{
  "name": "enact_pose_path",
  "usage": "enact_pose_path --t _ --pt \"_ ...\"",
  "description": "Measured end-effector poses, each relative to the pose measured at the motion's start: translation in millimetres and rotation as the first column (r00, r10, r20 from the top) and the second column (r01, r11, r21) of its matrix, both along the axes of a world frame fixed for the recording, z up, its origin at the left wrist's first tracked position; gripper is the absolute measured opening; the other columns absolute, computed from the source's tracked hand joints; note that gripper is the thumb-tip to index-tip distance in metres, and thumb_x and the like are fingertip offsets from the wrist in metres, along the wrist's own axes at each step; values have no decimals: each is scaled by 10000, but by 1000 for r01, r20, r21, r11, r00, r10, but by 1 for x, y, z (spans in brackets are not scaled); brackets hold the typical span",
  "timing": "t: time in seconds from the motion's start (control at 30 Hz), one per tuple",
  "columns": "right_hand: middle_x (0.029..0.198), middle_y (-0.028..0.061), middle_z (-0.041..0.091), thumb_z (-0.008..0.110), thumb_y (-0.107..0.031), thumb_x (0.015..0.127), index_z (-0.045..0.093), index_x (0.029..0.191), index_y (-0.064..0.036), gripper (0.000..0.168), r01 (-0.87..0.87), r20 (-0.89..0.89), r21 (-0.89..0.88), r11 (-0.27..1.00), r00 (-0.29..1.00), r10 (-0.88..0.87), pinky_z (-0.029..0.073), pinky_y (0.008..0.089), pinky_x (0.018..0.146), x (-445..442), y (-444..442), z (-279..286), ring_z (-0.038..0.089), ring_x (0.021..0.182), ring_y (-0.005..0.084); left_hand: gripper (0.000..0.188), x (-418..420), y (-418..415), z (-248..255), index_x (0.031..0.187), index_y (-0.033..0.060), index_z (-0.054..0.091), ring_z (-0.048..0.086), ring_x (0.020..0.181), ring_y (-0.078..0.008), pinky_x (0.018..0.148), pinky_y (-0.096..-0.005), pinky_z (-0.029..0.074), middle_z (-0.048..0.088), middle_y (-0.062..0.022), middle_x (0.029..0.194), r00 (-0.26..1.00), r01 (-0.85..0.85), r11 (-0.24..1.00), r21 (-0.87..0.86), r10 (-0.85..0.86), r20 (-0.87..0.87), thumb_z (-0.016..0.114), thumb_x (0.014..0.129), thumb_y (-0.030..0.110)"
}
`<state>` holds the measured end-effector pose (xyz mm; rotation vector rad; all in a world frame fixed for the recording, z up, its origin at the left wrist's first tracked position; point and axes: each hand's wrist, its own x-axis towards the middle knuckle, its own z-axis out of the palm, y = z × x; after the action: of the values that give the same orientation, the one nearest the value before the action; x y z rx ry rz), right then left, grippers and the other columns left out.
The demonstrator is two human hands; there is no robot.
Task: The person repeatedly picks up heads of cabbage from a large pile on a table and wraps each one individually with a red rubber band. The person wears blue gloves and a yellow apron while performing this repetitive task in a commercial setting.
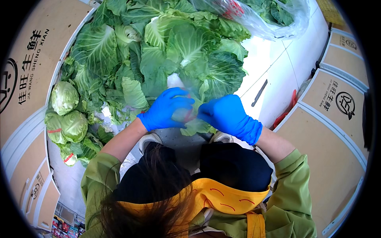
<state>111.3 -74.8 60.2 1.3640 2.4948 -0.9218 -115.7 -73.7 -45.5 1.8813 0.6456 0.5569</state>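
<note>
Both hands wear blue gloves and are close together over the floor, in front of the knees. My left hand [169, 110] has its fingers curved around a blurred, pale, clear-looking thing with some red on it; what it is cannot be told. Just to its right, my right hand [224, 114] is bent with its fingertips turned in towards the same spot; its fingers are partly hidden and blurred. Below and between the hands a light green leaf [195, 127] shows. Beyond them lies a large heap of loose cabbage leaves [190, 44].
Several trimmed cabbage heads [65, 98] lie at the left, some with red bands. A clear plastic bag of leaves [268, 17] lies at the upper right. Tan panelled cabinets [324, 134] flank both sides. A red thing [287, 111] lies beside the right one. A dark strip [259, 92] is on the tiled floor.
</note>
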Motion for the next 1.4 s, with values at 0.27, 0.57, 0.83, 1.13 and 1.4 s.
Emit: enact_pose_path --t 0.27,0.57,0.83,1.13,1.4 --pt "621 60 587 643 -312 769 670 760 -187 128 11 -17 53 999 1000 -10 432 378 476 -1 6 -13 582 551 284 722 1 1 1 1187 184 594 473 1151 -336 973 -442 394 491 -112 1241 999 25 1000 17 -25 -39 840 538 378" --pt "614 54 589 649 -344 772 678 750 -192 157 -45 5 107 993 999 45 421 376 465 4 9 -17 578 534 273 669 3 1 -3 1085 178 606 466 1188 -327 985 -468 387 545 -79 1235 1000 24 1000 1 -24 4 875 491 331" --pt "654 47 614 650 -391 781 695 770 -197 200 44 -6 113 993 999 -43 419 371 466 0 7 -52 595 564 263 678 -2 -7 -15 1104 178 572 456 1200 -323 1044 -493 340 543 -63 1227 999 4 990 -138 3 53 874 513 317" --pt "677 74 639 686 -392 745 697 743 -167 225 253 -140 71 965 960 -242 453 362 487 -15 11 -45 610 568 276 715 -4 -11 32 1172 152 539 375 1241 -353 1087 -553 239 410 -131 1268 950 -172 974 148 204 -237 858 544 272" --pt "666 81 632 619 -367 789 677 720 -138 246 215 -68 103 971 976 -209 478 397 489 -47 4 -32 638 596 267 521 8 -54 23 1147 74 507 378 1253 -333 1045 -441 294 397 -143 1322 765 -644 755 -127 634 -109 740 682 73"
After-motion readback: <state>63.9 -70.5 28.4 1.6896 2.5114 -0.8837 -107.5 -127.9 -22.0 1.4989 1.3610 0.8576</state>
